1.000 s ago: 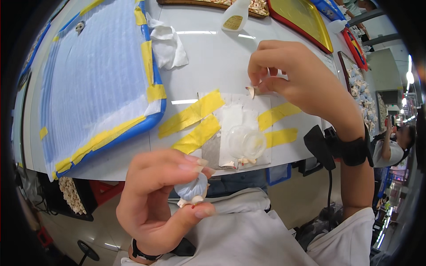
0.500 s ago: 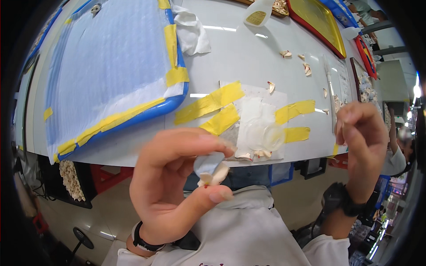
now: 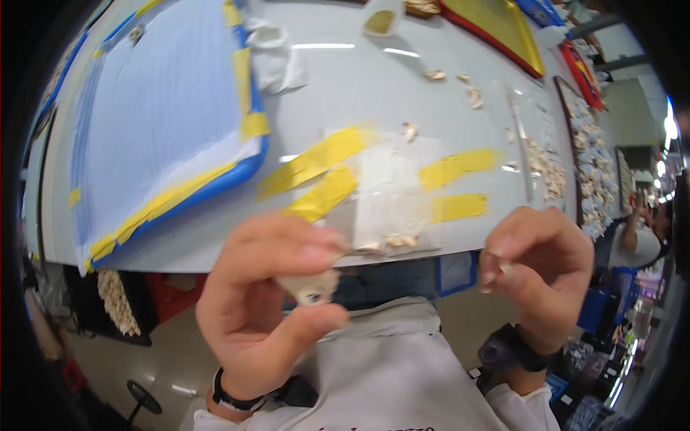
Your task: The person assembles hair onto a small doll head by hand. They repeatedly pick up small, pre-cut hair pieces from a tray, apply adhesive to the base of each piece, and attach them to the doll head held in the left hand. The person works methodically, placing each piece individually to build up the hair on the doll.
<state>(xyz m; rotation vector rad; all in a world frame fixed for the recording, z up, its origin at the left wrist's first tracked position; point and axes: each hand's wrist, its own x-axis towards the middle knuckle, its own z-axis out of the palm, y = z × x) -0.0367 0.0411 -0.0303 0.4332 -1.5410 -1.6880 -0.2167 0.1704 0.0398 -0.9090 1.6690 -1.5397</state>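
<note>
My left hand (image 3: 248, 309) is closed, with a small cream-coloured doll head (image 3: 320, 284) between its fingertips and thumb. A dark painted eye shows on the head's lower part, while the fingers cover much of the rest. To the right, my right hand (image 3: 546, 262) is closed in a pinch on a tiny pale piece (image 3: 506, 269); its exact kind is too small to make out. Both hands are raised in front of the table's near edge. Beyond them, a white pad (image 3: 392, 179) is fixed to the table with yellow tape (image 3: 460, 208), and several small cream pieces (image 3: 401, 241) lie along its near side.
At left lies a blue-rimmed tray (image 3: 262, 154) with a pale blue lining. A white cloth (image 3: 277, 61), a bottle (image 3: 381, 21) and a red-and-yellow tray (image 3: 496, 29) sit farther back. Cream pieces (image 3: 550, 172) are heaped at right, beside a tray of blue-and-cream parts (image 3: 593, 165).
The doll head in my left hand has turned: its light blue side faced me, now the painted eye does. My right hand has come nearer, leftward and down, with a tiny pale piece visible.
</note>
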